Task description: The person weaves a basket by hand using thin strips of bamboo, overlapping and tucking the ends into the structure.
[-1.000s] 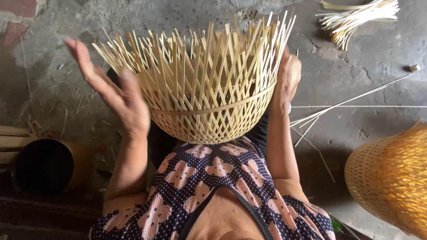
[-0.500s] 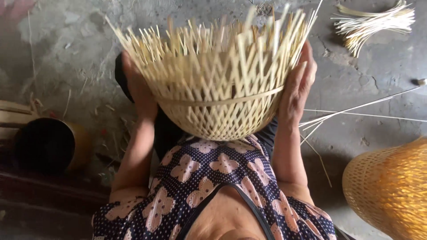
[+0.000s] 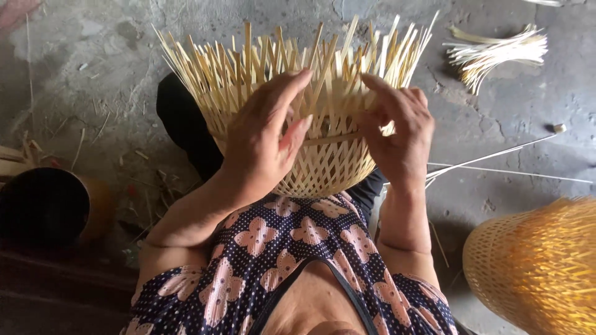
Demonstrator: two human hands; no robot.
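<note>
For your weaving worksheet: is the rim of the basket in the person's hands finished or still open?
Still open: the bamboo basket has loose strip ends sticking up unbound, and both hands rest on its woven wall.

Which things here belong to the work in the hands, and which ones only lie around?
In the work:
- half-woven basket
- left hand, on the basket
- right hand, on the basket

Lying about:
- bundle of pale strips
- finished yellow basket
- dark pot
- thin loose strips on the floor

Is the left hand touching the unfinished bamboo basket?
Touching. The head view shows the left hand lying flat on the woven wall of the unfinished bamboo basket, with its fingers pressed against the upright strips.
</note>
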